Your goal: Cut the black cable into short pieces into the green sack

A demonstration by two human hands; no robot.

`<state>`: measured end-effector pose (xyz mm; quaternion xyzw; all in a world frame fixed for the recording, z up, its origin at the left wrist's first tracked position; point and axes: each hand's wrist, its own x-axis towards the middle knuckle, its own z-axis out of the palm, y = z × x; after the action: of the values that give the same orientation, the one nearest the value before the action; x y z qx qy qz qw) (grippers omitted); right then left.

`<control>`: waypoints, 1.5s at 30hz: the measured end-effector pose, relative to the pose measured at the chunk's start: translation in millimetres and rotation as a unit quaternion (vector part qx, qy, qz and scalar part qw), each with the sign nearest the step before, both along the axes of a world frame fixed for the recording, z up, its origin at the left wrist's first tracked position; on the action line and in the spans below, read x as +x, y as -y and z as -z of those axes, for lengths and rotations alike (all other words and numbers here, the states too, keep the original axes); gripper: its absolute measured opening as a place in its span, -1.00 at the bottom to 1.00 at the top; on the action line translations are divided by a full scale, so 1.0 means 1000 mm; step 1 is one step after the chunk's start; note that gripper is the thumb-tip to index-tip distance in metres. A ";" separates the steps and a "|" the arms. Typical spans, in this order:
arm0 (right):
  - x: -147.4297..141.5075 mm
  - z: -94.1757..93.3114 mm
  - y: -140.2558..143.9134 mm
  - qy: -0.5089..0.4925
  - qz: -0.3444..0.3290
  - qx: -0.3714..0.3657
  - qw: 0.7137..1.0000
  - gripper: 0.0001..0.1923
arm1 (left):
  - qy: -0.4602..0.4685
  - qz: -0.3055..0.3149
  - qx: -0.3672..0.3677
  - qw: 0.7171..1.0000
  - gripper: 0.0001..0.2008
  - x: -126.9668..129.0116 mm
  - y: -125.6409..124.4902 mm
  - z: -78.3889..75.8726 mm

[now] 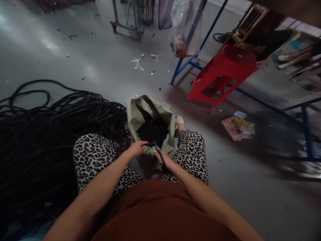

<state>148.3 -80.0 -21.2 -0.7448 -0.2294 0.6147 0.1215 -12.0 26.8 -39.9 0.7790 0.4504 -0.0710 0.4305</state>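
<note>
Your left hand (137, 148) is grasping a black cord (149, 144), which comes out from your fingers to the right. Its long axis lies nearly left to right, over the near rim of the sack (132, 115). Your right hand (162, 158) is closed around the handles of the scissors (163, 161), and the blades point to the far side, a little to the left. So the cord and the blades are crossing, and they meet just to the right of your left fingers. The left hand is the nearer one to the cord, because it holds it. Whether the cord is already between the two blades, I cannot tell.

The mouth of the sack is open on the far side of your hands, with small black pieces (154, 131) inside. At left, the pile of black cords (100, 115) comes close beside the sack, and your knees stand on both sides, so sideways room is narrow. Above the sack the room looks free. The red stool (233, 63) is well apart, far right.
</note>
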 end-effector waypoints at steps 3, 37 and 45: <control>0.000 0.002 0.001 0.002 0.001 0.000 1.000 -0.52 | -0.010 0.009 0.000 1.000 -0.61 -0.001 -0.001 -0.001; 0.002 0.001 -0.001 -0.085 0.000 -0.050 0.995 -0.46 | 0.023 0.020 -0.011 0.999 -0.60 0.001 0.005 0.001; 0.002 0.009 0.001 -0.077 -0.022 -0.021 0.997 -0.45 | 0.028 0.024 -0.015 0.999 -0.60 0.000 0.004 0.002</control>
<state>150.8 -81.5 -30.1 -0.6923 -0.2231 0.6774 0.1096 -12.0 22.4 -41.7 0.7846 0.4180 -0.0664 0.4531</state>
